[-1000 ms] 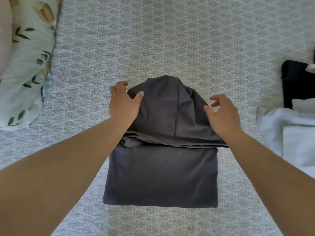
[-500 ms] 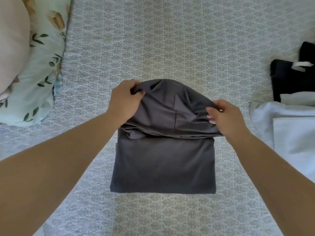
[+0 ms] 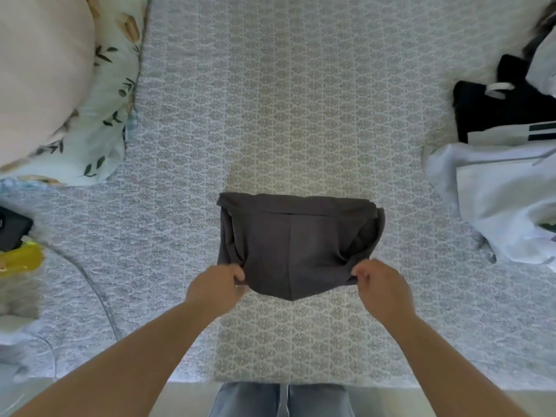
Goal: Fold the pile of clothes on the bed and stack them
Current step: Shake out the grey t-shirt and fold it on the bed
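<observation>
A dark grey hooded garment (image 3: 298,239) lies folded on the patterned bedspread (image 3: 301,115), in the middle of the view. Its hood is turned down over the folded body, with the rounded tip hanging towards me. My left hand (image 3: 215,285) pinches the hood's left edge. My right hand (image 3: 379,284) pinches its right edge. Both hands sit at the near side of the garment, about level with each other.
White clothes (image 3: 496,200) and a black garment (image 3: 493,112) lie heaped at the right. A floral pillow (image 3: 99,121) and a pale cushion (image 3: 39,70) lie at the left. A black device (image 3: 12,233), a yellow object (image 3: 21,263) and a grey cable (image 3: 90,284) are near the left edge.
Both hands took hold of the hood at the far side and pulled it towards me, turning it down over the folded body. The view has tilted so the bed's near edge shows.
</observation>
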